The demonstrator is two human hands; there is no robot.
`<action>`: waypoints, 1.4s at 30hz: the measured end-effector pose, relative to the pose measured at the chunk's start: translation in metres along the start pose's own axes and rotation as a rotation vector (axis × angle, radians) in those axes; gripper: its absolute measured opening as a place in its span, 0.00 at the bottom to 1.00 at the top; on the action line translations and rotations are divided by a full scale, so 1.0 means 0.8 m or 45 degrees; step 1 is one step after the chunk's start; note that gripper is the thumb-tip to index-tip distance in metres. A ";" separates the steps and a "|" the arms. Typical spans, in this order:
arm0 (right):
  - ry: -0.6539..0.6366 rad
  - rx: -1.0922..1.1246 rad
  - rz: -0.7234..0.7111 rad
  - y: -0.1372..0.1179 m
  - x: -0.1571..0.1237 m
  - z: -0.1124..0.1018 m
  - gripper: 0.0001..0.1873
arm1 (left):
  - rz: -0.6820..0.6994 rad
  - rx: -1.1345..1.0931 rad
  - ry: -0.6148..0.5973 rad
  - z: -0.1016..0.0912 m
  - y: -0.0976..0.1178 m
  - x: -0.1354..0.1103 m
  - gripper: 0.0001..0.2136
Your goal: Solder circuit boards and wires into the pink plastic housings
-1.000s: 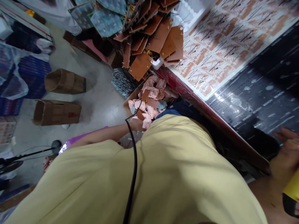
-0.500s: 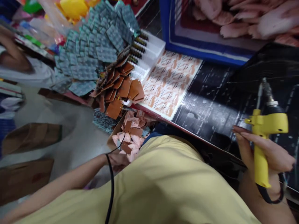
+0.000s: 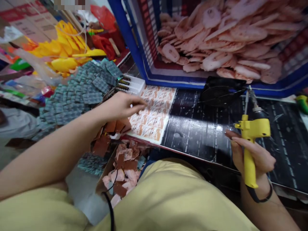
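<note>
My right hand (image 3: 258, 157) is wrapped round the yellow handle of a soldering gun (image 3: 250, 141), whose metal tip and thin feed tube point up and away over the black tabletop. A dark strap circles that wrist. Over the left part of the table, my left hand (image 3: 122, 104) reaches in with thumb and forefinger stretched out and a gap between them; nothing shows in it. It hovers by a printed sheet (image 3: 154, 115) and a white tray (image 3: 136, 85) holding small dark parts. Brown circuit boards (image 3: 114, 126) lie under and beside the left forearm, which partly hides them.
A large blue crate (image 3: 173, 81) of pink plastic shells (image 3: 211, 41) stands at the back. Before it is a black fan (image 3: 221, 91). Stacked teal circuit boards (image 3: 79, 86) and yellow plastic parts (image 3: 64, 48) fill the left. Below the edge sits a carton (image 3: 102, 178) of pink pieces.
My left hand has risen from beside the carton below the table to above the printed sheet. The view has tilted up, showing more of the crate. My right hand still grips the soldering gun.
</note>
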State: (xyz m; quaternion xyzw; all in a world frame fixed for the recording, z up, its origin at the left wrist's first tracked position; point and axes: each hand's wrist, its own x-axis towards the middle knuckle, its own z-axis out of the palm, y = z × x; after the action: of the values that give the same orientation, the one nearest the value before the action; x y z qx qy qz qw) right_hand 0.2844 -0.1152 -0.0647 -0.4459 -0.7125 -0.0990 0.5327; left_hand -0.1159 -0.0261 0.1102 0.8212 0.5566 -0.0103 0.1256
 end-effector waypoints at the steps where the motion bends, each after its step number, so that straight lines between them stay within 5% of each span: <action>1: 0.048 -0.021 -0.033 0.004 0.000 0.000 0.12 | 0.039 0.074 0.031 -0.007 0.006 0.043 0.22; 4: 0.129 -0.107 -0.140 0.012 0.001 0.000 0.12 | 0.133 0.380 0.258 -0.014 0.030 0.168 0.21; 9: 0.124 -0.171 -0.092 0.016 -0.003 0.009 0.09 | 0.309 0.417 0.321 -0.003 0.099 0.321 0.42; 13: 0.114 -0.153 -0.033 0.019 -0.005 0.014 0.12 | 0.401 0.271 0.235 0.006 0.168 0.385 0.40; 16: 0.069 -0.140 -0.013 0.019 -0.002 0.013 0.13 | 0.444 0.289 0.367 0.007 0.205 0.421 0.40; 18: 0.039 -0.137 0.006 0.018 0.000 0.012 0.12 | 0.448 0.370 0.448 0.004 0.218 0.443 0.42; 22: 0.021 -0.149 0.054 0.017 0.000 0.009 0.12 | 0.414 0.431 0.379 -0.006 0.212 0.466 0.41; 28: 0.028 -0.133 0.077 0.015 0.002 0.008 0.16 | 0.418 0.602 0.295 -0.005 0.130 0.415 0.37; 35: 0.034 -0.166 -0.020 0.017 0.003 0.012 0.19 | 0.452 0.728 0.151 0.033 0.003 0.265 0.30; 38: 0.044 -0.220 -0.079 0.018 0.003 0.012 0.16 | 0.526 0.694 0.108 0.063 -0.006 0.187 0.28; 42: -0.047 -0.160 -0.023 0.008 0.000 0.007 0.16 | 0.750 0.561 0.057 0.115 0.016 0.095 0.25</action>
State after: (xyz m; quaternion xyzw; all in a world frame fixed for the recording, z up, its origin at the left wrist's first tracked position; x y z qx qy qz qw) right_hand 0.2850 -0.1078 -0.0691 -0.4737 -0.7187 -0.1400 0.4894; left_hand -0.0639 0.0187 0.0114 0.9536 0.2834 -0.0752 -0.0691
